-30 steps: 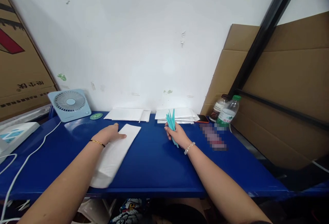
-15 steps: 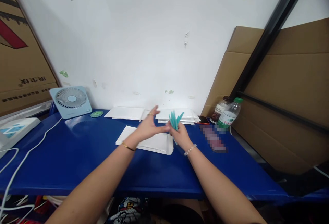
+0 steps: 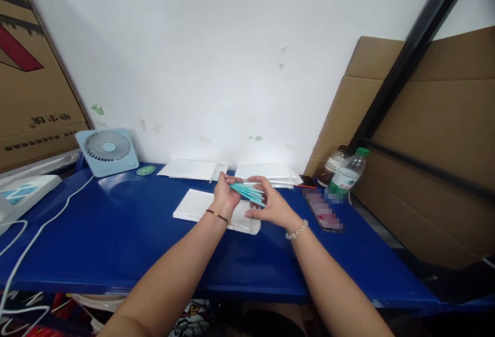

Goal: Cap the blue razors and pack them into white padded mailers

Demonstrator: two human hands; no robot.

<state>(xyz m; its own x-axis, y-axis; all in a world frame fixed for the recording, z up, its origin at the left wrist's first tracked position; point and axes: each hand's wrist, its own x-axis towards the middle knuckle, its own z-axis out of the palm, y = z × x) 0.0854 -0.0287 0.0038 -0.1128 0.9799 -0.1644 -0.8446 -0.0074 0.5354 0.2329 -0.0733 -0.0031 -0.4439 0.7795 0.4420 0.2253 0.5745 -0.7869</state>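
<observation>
Left hand (image 3: 225, 195) hides one end of teal strips (image 3: 249, 192).

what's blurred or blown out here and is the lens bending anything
Head view: a pixelated patch hides something beside the bottles; soft glare whitens the wall above the paper stacks; the wide lens stretches the forearms; left hand and right hand look sharp.

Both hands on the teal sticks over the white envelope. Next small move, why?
Probably square the teal sticks into one even bundle: they lie fanned out between the left hand and right hand, above the white envelope on the blue table.
</observation>
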